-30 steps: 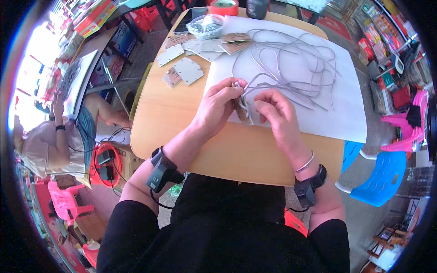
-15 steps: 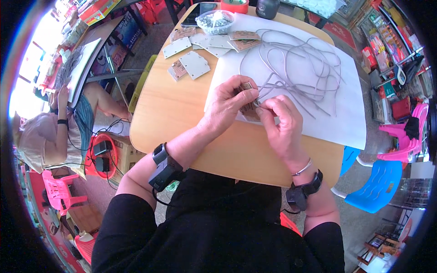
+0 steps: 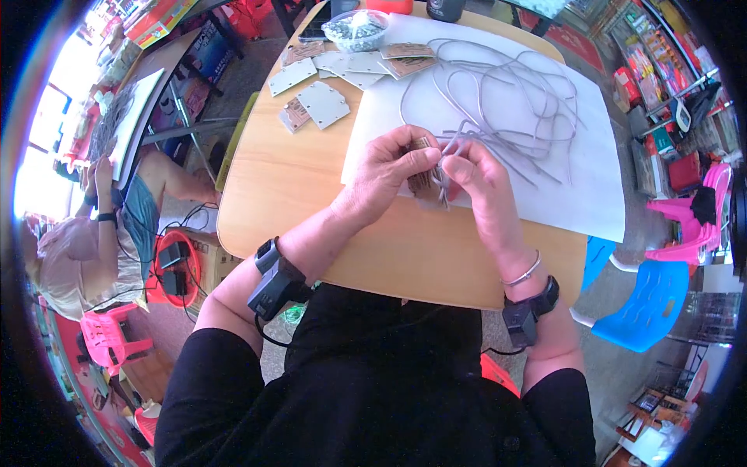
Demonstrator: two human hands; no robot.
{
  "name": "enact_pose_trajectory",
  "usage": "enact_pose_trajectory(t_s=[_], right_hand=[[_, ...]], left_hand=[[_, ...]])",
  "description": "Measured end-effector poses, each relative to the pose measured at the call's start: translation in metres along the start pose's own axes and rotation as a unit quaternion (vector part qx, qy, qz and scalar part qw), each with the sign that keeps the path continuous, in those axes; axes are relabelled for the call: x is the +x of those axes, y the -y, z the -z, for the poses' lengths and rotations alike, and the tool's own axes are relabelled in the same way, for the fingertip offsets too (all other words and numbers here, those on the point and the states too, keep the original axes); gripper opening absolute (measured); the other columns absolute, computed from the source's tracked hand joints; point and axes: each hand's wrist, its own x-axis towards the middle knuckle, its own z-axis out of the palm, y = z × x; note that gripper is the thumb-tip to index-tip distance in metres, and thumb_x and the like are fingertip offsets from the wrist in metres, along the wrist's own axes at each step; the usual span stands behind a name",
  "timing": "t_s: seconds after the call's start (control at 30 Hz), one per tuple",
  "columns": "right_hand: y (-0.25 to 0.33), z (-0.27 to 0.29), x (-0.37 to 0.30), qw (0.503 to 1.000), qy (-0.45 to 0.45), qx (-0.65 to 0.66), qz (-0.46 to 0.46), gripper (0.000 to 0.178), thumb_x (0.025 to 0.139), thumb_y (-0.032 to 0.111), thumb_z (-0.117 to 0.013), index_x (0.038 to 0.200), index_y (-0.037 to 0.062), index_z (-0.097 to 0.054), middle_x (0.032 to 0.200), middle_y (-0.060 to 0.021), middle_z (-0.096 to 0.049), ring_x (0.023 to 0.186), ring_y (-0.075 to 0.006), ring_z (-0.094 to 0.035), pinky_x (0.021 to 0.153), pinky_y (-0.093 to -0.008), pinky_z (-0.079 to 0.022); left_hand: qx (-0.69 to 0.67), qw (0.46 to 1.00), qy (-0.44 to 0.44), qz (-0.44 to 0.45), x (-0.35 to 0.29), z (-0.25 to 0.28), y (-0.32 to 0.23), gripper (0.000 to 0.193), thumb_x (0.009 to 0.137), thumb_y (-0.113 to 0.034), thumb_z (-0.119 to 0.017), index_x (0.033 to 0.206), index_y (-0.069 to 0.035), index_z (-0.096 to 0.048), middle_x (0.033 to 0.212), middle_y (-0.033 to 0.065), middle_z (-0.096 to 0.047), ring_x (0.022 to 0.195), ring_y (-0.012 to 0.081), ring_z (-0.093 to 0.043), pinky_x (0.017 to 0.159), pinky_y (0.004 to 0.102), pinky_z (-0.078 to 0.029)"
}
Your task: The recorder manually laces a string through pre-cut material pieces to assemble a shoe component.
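My left hand (image 3: 389, 167) is closed on a small brown patterned board (image 3: 422, 185), its thumb lying along the board's upper edge. Close against it, my right hand (image 3: 484, 183) pinches a thin grey cord (image 3: 443, 177) beside the board. A short bit of cord hangs below the fingertips. Whether the cord passes through the board is hidden by the fingers. Beyond both hands, the rest of the cord spreads in loose loops over a white sheet (image 3: 599, 171).
Several flat boards, white (image 3: 324, 104) or brown-faced (image 3: 293, 117), lie at the table's far left. Behind them are a clear tub (image 3: 355, 33) of small pieces and a dark cup (image 3: 445, 8). A blue chair (image 3: 642, 307) stands right; another person (image 3: 78, 253) sits left.
My right hand has turned and drawn the cord upward against the board, its fingers now closer to my left hand. The view has shifted slightly; the board stays in my left hand.
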Motion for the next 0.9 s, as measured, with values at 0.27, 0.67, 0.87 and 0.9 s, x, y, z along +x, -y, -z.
enact_pose_trajectory(t_s=[0.27, 0.67, 0.87, 0.9], right_hand=[[-0.003, 0.015, 0.006, 0.991, -0.029, 0.132, 0.0, 0.019, 0.087, 0.017, -0.06, 0.094, -0.0002, -0.064, 0.074, 0.0011, -0.057, 0.061, -0.0057, -0.048, 0.057, -0.0209, -0.04], [-0.002, 0.042, 0.01, 0.961, -0.126, 0.241, 0.042, 0.013, 0.084, 0.013, -0.062, 0.079, 0.0008, -0.063, 0.076, -0.0051, -0.06, 0.059, -0.0066, -0.049, 0.054, -0.0206, -0.04], [0.016, 0.056, 0.008, 0.936, -0.162, 0.295, 0.104, 0.011, 0.086, 0.011, -0.059, 0.082, 0.0004, -0.061, 0.074, -0.0039, -0.059, 0.06, -0.0074, -0.05, 0.054, -0.0223, -0.042], [0.017, 0.057, 0.008, 0.932, -0.165, 0.3, 0.119, 0.011, 0.087, 0.01, -0.058, 0.083, 0.0003, -0.061, 0.072, -0.0032, -0.057, 0.059, -0.008, -0.051, 0.054, -0.0228, -0.043]], left_hand=[[0.062, 0.994, 0.026, 0.084, -0.002, -0.005, -0.009, 0.012, 0.09, -0.016, -0.058, 0.096, -0.005, -0.058, 0.081, -0.0024, -0.056, 0.071, 0.0063, -0.052, 0.061, 0.0208, -0.044], [0.145, 0.969, 0.125, 0.154, -0.007, -0.011, -0.027, 0.009, 0.084, -0.011, -0.062, 0.084, -0.003, -0.059, 0.072, -0.0002, -0.058, 0.064, 0.0083, -0.057, 0.058, 0.0218, -0.045], [0.133, 0.94, 0.234, 0.211, -0.008, 0.001, -0.034, 0.009, 0.079, -0.005, -0.064, 0.083, 0.0, -0.059, 0.071, 0.0011, -0.058, 0.06, 0.0091, -0.058, 0.053, 0.0219, -0.047], [0.136, 0.939, 0.237, 0.207, -0.008, 0.002, -0.035, 0.009, 0.079, -0.005, -0.064, 0.083, 0.0, -0.059, 0.071, 0.0011, -0.058, 0.06, 0.0091, -0.058, 0.053, 0.0219, -0.047]])
